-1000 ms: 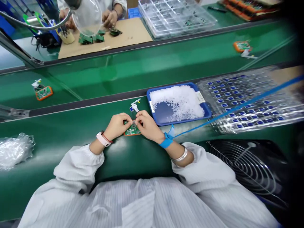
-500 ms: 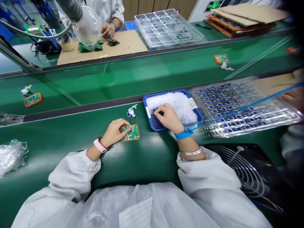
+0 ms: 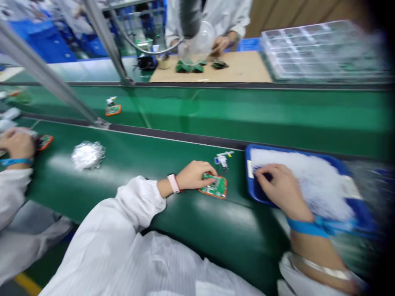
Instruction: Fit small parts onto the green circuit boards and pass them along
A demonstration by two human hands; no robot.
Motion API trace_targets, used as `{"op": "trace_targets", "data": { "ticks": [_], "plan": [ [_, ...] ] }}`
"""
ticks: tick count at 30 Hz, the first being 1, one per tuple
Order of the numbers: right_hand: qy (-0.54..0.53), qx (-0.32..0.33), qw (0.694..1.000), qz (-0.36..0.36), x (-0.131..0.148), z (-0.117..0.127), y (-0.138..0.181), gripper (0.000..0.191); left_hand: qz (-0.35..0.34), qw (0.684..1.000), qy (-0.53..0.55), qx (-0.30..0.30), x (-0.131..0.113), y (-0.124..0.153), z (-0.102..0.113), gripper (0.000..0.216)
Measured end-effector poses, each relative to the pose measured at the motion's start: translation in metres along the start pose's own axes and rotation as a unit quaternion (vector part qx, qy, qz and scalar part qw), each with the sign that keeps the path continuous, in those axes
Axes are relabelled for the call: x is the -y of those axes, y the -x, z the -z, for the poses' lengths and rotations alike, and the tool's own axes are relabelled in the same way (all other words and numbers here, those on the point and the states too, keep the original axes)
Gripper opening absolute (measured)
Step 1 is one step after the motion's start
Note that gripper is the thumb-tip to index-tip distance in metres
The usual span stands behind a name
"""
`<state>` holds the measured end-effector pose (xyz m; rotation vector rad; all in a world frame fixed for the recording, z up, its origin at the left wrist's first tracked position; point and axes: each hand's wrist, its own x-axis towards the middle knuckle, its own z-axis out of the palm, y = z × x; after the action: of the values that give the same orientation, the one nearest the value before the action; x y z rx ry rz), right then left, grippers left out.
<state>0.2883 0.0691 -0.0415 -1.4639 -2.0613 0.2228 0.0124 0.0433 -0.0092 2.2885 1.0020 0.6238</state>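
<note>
My left hand (image 3: 196, 176) grips the left side of a green circuit board (image 3: 219, 187) with an orange edge, which lies on the green bench. Its thumb rests on top of the board. Just behind the board is a small white part (image 3: 221, 160) with a yellow bit and wires. My right hand (image 3: 281, 187) is over the left end of a blue tray (image 3: 257, 195) holding a heap of tiny white pieces (image 3: 317, 176). Thumb and forefinger are pinched together; whatever is between them is too small to make out.
A crumpled clear plastic bag (image 3: 88, 155) lies on the left of the bench. At far left a co-worker's hand (image 3: 19, 144) is near another orange-edged board (image 3: 45, 142). Another such board (image 3: 113, 109) sits on the green strip behind. A metal post (image 3: 58, 78) slants at left.
The view has swung to the left, so everything appears farther right. My left hand stays on the circuit board, and my right hand stays pinched over the tray's left end.
</note>
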Motion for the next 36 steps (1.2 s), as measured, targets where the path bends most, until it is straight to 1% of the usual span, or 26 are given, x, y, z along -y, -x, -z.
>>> {"op": "trace_targets", "data": {
  "ticks": [2,5,8,11,13,14,17,19,20,22,24,27,31,36],
  "plan": [
    [0.013,-0.001,0.999,0.031,-0.010,-0.004,-0.002,0.009,0.014,1.000,-0.015,0.012,0.002,-0.001,0.000,0.012],
    [0.046,0.002,0.997,0.058,-0.020,-0.007,-0.003,0.016,0.039,0.998,-0.032,0.026,0.000,-0.001,0.003,0.015],
    [0.083,0.017,0.994,0.068,-0.024,-0.006,-0.001,0.026,0.052,0.997,-0.038,0.043,-0.005,0.000,0.005,0.017],
    [0.091,0.026,0.992,0.081,-0.021,-0.002,0.000,0.029,0.051,0.997,-0.036,0.050,-0.006,0.000,0.007,0.017],
    [0.085,0.019,0.992,0.090,-0.010,0.002,-0.002,0.029,0.048,0.997,-0.026,0.047,-0.006,0.000,0.007,0.018],
    [0.080,0.004,0.993,0.092,-0.002,0.005,-0.003,0.028,0.047,0.998,-0.017,0.044,-0.006,0.000,0.007,0.017],
    [0.040,-0.055,0.994,0.087,0.037,0.011,-0.004,0.028,0.045,0.999,0.021,0.022,-0.007,0.000,0.006,0.017],
    [-0.013,-0.048,0.994,0.094,0.067,0.009,0.000,0.029,0.037,0.998,0.046,0.001,-0.009,0.000,0.006,0.020],
    [-0.041,-0.030,0.994,0.099,0.080,0.006,0.003,0.029,0.029,0.998,0.053,-0.010,-0.010,-0.001,0.006,0.021],
    [-0.075,-0.006,0.992,0.102,0.097,-0.004,0.010,0.030,0.014,0.998,0.055,-0.020,-0.012,-0.001,0.006,0.021],
    [-0.091,0.007,0.992,0.092,0.103,-0.014,0.015,0.030,0.007,0.999,0.046,-0.012,-0.013,-0.002,0.007,0.018],
    [-0.101,0.016,0.992,0.072,0.097,-0.025,0.019,0.029,0.010,0.999,0.033,0.011,-0.012,-0.002,0.007,0.017],
    [-0.109,0.034,0.991,0.062,0.088,-0.029,0.019,0.027,0.019,0.999,0.030,0.024,-0.008,-0.002,0.006,0.017],
    [-0.106,0.069,0.989,0.075,0.089,-0.031,0.020,0.025,0.052,0.998,0.014,0.037,-0.006,-0.001,0.002,0.013]
  ]
}}
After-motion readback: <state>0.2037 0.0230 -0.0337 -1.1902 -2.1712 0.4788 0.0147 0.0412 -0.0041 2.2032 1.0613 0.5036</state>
